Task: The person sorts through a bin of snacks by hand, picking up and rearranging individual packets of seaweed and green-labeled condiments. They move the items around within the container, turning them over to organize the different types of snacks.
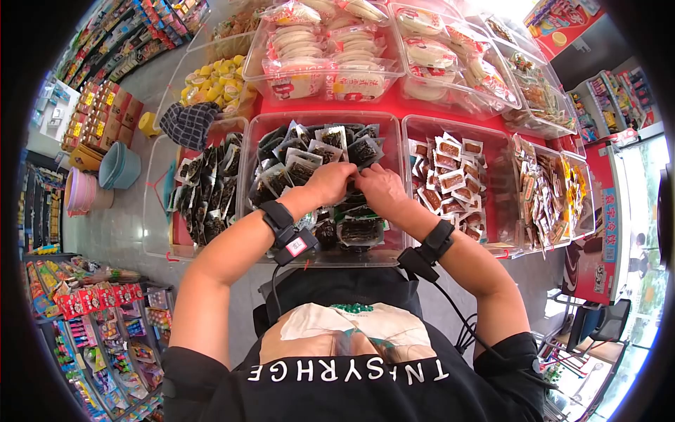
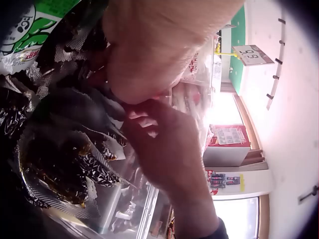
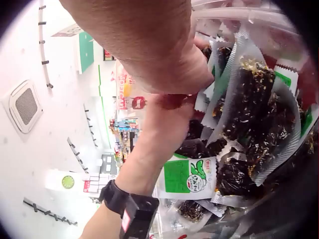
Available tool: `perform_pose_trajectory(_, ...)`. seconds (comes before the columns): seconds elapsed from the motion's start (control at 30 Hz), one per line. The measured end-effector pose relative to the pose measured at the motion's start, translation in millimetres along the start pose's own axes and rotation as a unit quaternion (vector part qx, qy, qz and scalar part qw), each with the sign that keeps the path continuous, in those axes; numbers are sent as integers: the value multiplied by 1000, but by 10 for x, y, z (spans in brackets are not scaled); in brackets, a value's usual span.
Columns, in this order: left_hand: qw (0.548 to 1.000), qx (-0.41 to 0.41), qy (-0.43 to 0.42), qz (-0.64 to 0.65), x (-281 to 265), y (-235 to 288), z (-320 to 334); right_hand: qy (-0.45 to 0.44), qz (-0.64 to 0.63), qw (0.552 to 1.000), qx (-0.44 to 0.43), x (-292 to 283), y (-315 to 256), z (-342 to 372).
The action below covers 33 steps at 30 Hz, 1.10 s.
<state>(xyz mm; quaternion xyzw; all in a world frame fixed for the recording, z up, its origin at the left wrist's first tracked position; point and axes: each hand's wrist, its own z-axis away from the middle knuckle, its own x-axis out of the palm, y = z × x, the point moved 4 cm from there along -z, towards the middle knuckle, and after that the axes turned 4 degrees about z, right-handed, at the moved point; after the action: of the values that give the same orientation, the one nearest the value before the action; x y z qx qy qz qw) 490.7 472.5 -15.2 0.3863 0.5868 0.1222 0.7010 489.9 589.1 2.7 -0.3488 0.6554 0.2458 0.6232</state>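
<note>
Both hands meet over a clear plastic bin filled with dark snack packets in clear wrappers. My left hand comes in from the left with bent fingers. Close against it, my right hand reaches in, its fingers bent down toward the packets. The fingertips of both hands come together over the middle of the bin. In the right wrist view, upright dark packets stand right beside the right hand. The hands themselves hide their fingertips, and I cannot tell whether they pinch a packet.
More dark packets fill the left bin, with a checked cloth at its back corner. Reddish-brown snack packets lie in the right bin. Behind stand raised bins of pale round packaged food. Shelves line the left side.
</note>
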Motion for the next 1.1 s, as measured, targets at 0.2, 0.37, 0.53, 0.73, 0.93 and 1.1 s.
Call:
perform_pose_trajectory(0.2, 991, -65, -112, 37, -126, 153, 55, -59, -54, 997, 19, -95, 71, -121)
perform_pose_trajectory(0.37, 999, 51, 0, -17, -401, 208, 313, -211, -85, 973, 31, -107, 163, -273)
perform_pose_trajectory(0.53, 995, 52, 78, -43, -902, 180, 706, 10, -90, 995, 48, -270, 479, -582)
perform_pose_trajectory(0.73, 992, 57, 105, -46, -975, 185, 861, -61, 16, 991, 120, -21, 530, -732)
perform_pose_trajectory(0.93, 992, 77, 88, -47, -800, 266, 620, -45, 154, 986, 46, -18, 470, -778)
perform_pose_trajectory(1.1, 995, 44, 94, 10, -428, 205, 215, -200, 61, 974, 84, 34, 554, -718)
